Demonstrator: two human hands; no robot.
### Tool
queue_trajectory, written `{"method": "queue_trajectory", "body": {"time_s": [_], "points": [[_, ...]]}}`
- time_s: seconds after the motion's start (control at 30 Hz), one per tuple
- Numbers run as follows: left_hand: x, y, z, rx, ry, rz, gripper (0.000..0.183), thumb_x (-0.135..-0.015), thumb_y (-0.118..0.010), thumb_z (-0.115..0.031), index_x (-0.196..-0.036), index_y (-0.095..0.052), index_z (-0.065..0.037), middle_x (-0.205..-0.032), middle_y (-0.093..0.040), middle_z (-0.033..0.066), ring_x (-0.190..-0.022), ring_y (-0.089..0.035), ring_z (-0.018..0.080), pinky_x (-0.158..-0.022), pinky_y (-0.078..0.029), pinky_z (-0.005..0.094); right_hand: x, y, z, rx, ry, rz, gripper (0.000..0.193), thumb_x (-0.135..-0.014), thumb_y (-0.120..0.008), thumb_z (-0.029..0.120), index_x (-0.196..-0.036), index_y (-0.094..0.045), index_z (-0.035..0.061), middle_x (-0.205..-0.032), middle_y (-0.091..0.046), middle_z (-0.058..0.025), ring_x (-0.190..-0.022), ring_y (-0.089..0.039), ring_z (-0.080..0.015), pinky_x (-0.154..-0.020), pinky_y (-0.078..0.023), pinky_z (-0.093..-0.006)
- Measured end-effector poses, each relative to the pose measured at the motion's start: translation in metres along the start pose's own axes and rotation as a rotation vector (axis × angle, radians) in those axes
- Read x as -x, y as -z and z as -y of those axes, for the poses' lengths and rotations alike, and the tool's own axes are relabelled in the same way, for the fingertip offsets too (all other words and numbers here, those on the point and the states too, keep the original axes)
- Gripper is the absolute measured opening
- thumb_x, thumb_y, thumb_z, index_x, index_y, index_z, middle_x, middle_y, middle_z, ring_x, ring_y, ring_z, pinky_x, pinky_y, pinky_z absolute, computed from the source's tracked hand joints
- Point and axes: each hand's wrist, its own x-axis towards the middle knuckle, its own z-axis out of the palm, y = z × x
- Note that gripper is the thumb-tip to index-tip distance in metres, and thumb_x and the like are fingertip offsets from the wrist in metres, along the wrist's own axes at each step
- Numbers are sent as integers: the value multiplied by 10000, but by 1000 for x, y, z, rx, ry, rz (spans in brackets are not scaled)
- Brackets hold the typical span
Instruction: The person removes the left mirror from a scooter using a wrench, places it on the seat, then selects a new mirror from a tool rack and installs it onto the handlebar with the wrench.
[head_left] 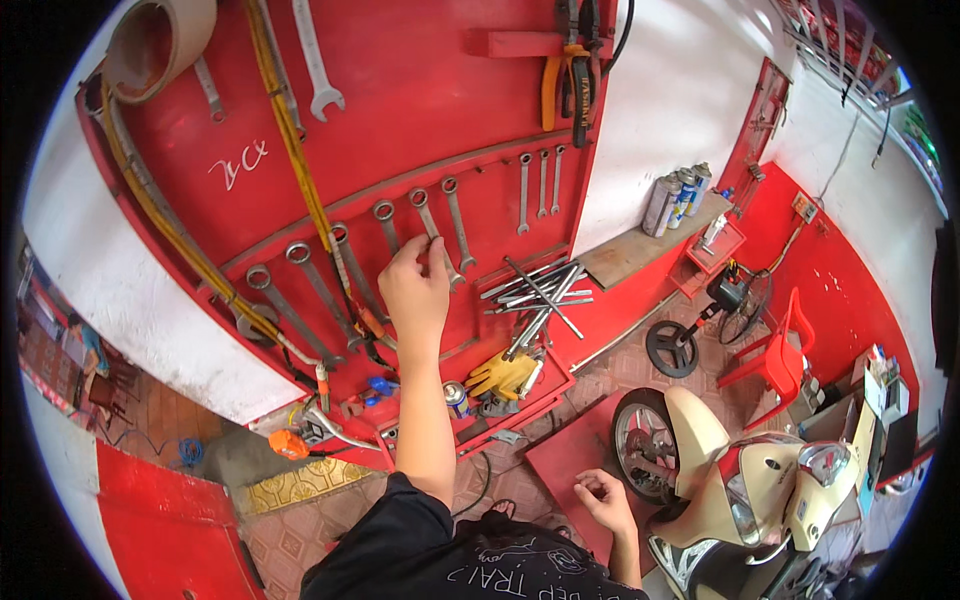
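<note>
My left hand [415,285] is raised to a red tool board [420,90] on the wall. Its fingers pinch the shaft of a silver combination wrench [428,222] that hangs in a row of similar wrenches [300,275]. More, smaller wrenches [541,185] hang to the right. My right hand [603,497] hangs low with its fingers loosely curled and nothing visible in them. It is above a red panel [560,460] on the floor, beside the front wheel [640,445] of a cream scooter [760,490].
A tray below the board holds metal bars and a cross wrench [540,295], yellow gloves [503,373] and a small can [456,397]. Spray cans [676,198] stand on a shelf. A floor fan [735,295] and red plastic chair [780,355] are at the right. A yellow hose [290,130] hangs over the board.
</note>
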Motion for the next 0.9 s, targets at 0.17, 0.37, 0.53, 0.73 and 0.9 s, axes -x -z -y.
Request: {"method": "queue_trajectory", "body": {"time_s": [0.17, 0.37, 0.53, 0.73, 0.9], "points": [[1, -10, -25, 89, -45, 20, 222, -912, -653, -170, -963, -674, 45, -765, -709, 111, -660, -667, 125, -576, -502, 283, 11, 4, -4, 11, -4, -123, 137, -880, -684, 67, -1001, -654, 11, -787, -623, 26, -689, -533, -24, -600, -433, -201], [37, 9, -57, 291, -49, 302, 185, -955, -607, -112, -1016, -647, 58, -835, -672, 72, -648, -578, 71, -595, -467, 207, 21, 10, 2, 97, 104, -108, 201, -922, -635, 166, -1063, -638, 23, -781, -650, -70, -686, -575, -116, -635, -488, -299], [136, -29, -90, 580, 90, 944, 137, -874, -657, -74, -942, -638, 43, -734, -642, 78, -515, -520, 47, -486, -418, 174, 49, 29, 22, 57, 169, -230, 230, -910, -634, 189, -1057, -633, 12, -701, -604, -69, -620, -565, -150, -587, -476, -322], [312, -91, -162, 990, 680, 1447, 85, -924, -611, -59, -944, -638, 19, -703, -630, 46, -527, -530, 71, -514, -445, 216, 130, 56, 48, -17, 219, -556, 729, -840, -672, 122, -1480, -323, 85, -989, -575, -108, -710, -581, -155, -642, -484, -308], [415, -95, -200, 1180, 1177, 1757, 68, -972, -568, -89, -971, -614, -38, -710, -585, 11, -501, -448, 33, -501, -403, 194, 193, 91, 34, 322, 524, -1071, 742, -778, -591, -91, -1455, -353, 94, -1166, -479, -192, -833, -657, -276, -727, -551, -331]]}}
